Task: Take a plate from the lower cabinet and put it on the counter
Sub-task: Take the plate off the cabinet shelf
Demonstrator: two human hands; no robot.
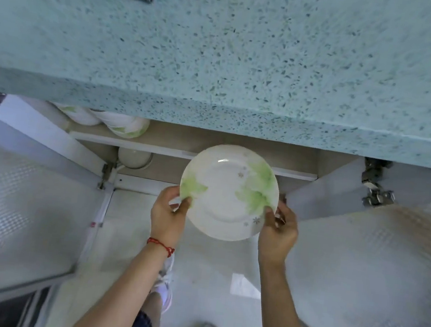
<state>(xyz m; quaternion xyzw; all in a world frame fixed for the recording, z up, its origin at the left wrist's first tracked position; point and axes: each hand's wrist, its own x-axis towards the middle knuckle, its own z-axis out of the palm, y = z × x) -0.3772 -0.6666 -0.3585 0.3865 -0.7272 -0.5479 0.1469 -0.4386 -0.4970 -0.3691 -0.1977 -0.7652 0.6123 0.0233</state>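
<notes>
You have the plate (228, 192) clamped between both hands, out in front of the open lower cabinet (207, 174) and below the front edge of the desk (222, 55). Your left hand (169, 212) pinches the rim at its lower left, thumb over the green leaf print, and your right hand (278, 230) grips the lower right rim the same way, so the plate sits between the hands and reaches away from you beyond them, face up and roughly level. The relation that matters now is height and depth: the speckled desk top lies above and farther from you than the plate, and its overhanging edge stands between the two. I judge you will need to draw the plate towards you enough to clear that lip, lift it, then carry it forward over the surface. Neither hand is clearly nearer the desk. Both cabinet doors (21, 207) stand swung open to either side, leaving a free lane between them. More stacked dishes (121, 124) rest on the upper shelf inside, well apart from the plate you hold.
</notes>
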